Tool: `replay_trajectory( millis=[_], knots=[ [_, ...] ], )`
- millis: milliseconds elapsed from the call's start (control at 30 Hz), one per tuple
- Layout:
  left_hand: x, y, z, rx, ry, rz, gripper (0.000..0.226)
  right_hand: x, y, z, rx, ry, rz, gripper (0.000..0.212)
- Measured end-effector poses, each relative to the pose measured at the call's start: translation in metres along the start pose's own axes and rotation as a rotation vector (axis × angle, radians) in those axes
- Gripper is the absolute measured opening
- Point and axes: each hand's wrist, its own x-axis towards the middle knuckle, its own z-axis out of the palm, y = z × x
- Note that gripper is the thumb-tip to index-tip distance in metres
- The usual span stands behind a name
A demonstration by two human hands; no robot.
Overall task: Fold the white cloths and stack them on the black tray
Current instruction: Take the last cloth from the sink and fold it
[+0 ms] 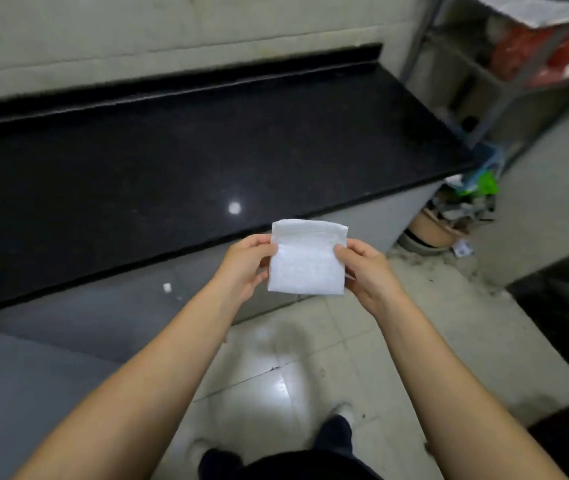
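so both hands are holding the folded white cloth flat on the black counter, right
Not quite. In the head view both hands, left hand and right hand, hold the folded white cloth up in the air, in front of the black counter, not flat on it.

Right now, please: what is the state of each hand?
Left hand: closed, pinching the left edge of the folded white cloth.
Right hand: closed, pinching the right edge of the same cloth.
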Motion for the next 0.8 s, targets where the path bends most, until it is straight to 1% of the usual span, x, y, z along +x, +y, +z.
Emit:
replay_trajectory(
  millis=[67, 167, 300, 367, 467, 567, 667, 800],
  knots=[
    [0.018, -0.01, 0.079, 0.036, -0.094, -0.018, 0.023, 0.006, -0.007, -0.075, 0.036, 0.097, 0.007, 0.013],
    [0.033, -0.02, 0.186, 0.063, -0.193, -0.038, 0.024, 0.011, -0.025, -0.17, 0.074, 0.226, -0.002, 0.014],
    [0.057, -0.015, 0.282, 0.108, -0.294, -0.05, 0.022, 0.027, -0.054, -0.257, 0.108, 0.297, -0.034, 0.015],
    [0.074, -0.009, 0.317, 0.145, -0.314, -0.046, 0.019, 0.042, -0.065, -0.286, 0.126, 0.319, -0.033, 0.012],
    [0.106, 0.004, 0.364, 0.139, -0.329, -0.052, 0.01, 0.078, -0.085, -0.321, 0.125, 0.339, -0.036, 0.011],
    [0.147, 0.024, 0.407, 0.134, -0.336, -0.014, 0.012, 0.128, -0.113, -0.352, 0.122, 0.337, -0.072, 0.014],
    [0.199, 0.059, 0.452, 0.134, -0.311, 0.068, 0.016, 0.188, -0.161, -0.381, 0.107, 0.336, -0.138, 0.011],
    [0.264, 0.135, 0.515, 0.214, -0.276, 0.263, 0.021, 0.268, -0.244, -0.415, 0.101, 0.295, -0.222, 0.01]
  ],
)
